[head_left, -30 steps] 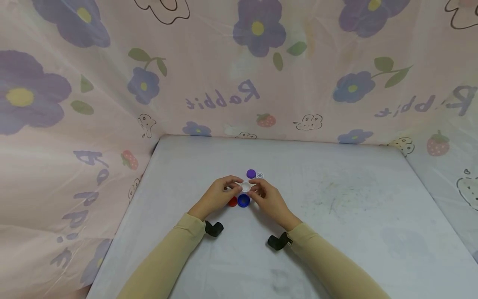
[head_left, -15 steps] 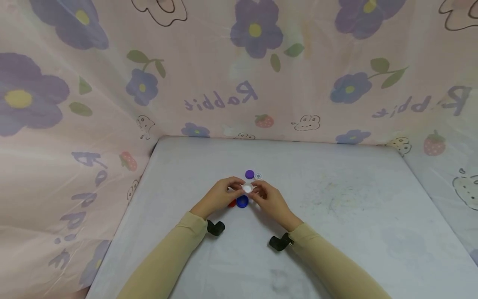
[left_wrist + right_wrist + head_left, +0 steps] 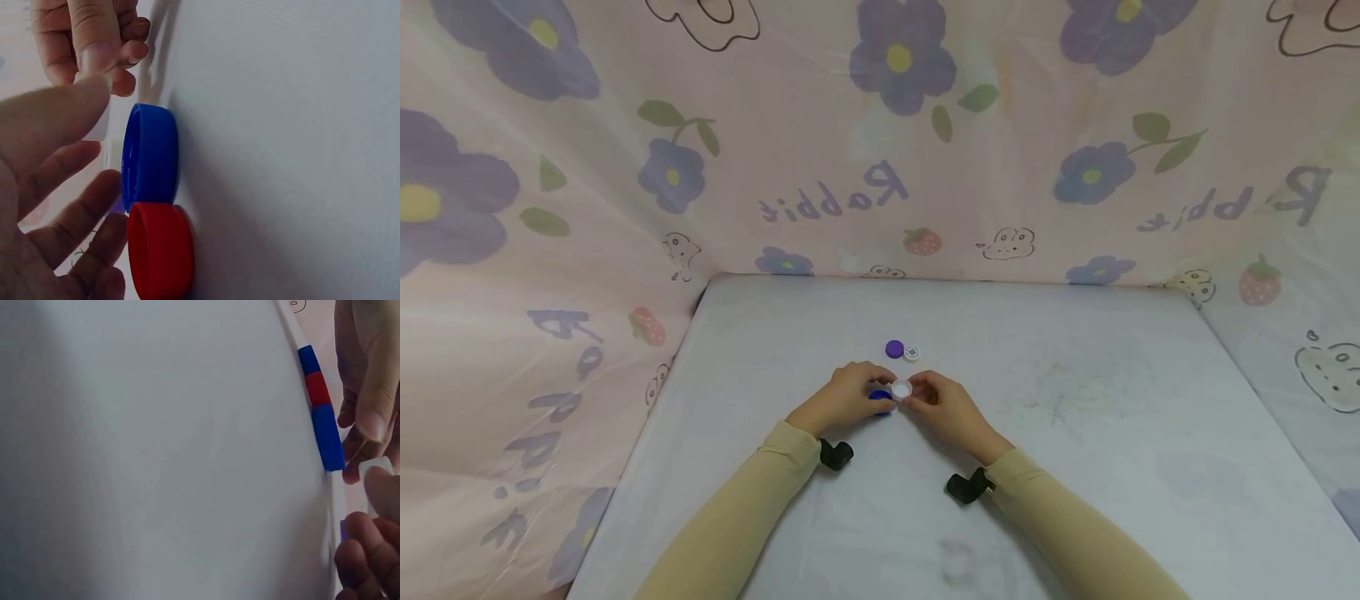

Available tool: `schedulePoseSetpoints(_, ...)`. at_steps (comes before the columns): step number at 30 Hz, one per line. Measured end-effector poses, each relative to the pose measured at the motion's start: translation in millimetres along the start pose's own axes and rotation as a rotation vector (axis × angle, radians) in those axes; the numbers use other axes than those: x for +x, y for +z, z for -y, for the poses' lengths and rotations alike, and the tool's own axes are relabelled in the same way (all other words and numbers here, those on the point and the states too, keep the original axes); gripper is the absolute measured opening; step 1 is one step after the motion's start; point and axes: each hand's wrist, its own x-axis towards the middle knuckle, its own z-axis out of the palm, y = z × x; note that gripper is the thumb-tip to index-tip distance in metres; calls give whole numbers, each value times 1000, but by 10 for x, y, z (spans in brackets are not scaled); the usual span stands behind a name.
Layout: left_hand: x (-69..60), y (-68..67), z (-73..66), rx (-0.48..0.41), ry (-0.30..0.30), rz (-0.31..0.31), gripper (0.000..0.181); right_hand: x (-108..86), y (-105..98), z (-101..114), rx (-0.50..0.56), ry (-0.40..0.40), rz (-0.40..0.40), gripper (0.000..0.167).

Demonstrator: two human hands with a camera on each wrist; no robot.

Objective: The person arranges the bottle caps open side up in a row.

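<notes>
The right hand (image 3: 949, 413) pinches a small round white piece (image 3: 902, 389) between thumb and fingers, just above the table. Beside its left edge are the fingertips of the left hand (image 3: 844, 398), thumb and fingers spread apart; the right wrist view shows a gap between the left thumb and the white piece (image 3: 376, 464). Under the left hand lies a blue ring-shaped piece (image 3: 880, 402). The left wrist view shows this blue piece (image 3: 153, 156) standing against a red one (image 3: 165, 250), which the left hand hides in the head view.
Behind the hands lie a purple disc (image 3: 894, 349) and a white disc with a dark mark (image 3: 912, 352), side by side. Another blue piece (image 3: 308, 359) is beyond the red one (image 3: 317, 389) in the right wrist view. Printed cloth (image 3: 820, 125) rises behind the table.
The white piece and both hands have moved slightly nearer the person. The left hand now covers the red piece and part of the blue one, and its fingers have spread from the white piece.
</notes>
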Motion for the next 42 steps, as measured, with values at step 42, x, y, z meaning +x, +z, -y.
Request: schedulePoseSetpoints(42, -20, 231, -103, 335, 6, -91, 34, 0, -32, -28, -135, -9, 94, 33)
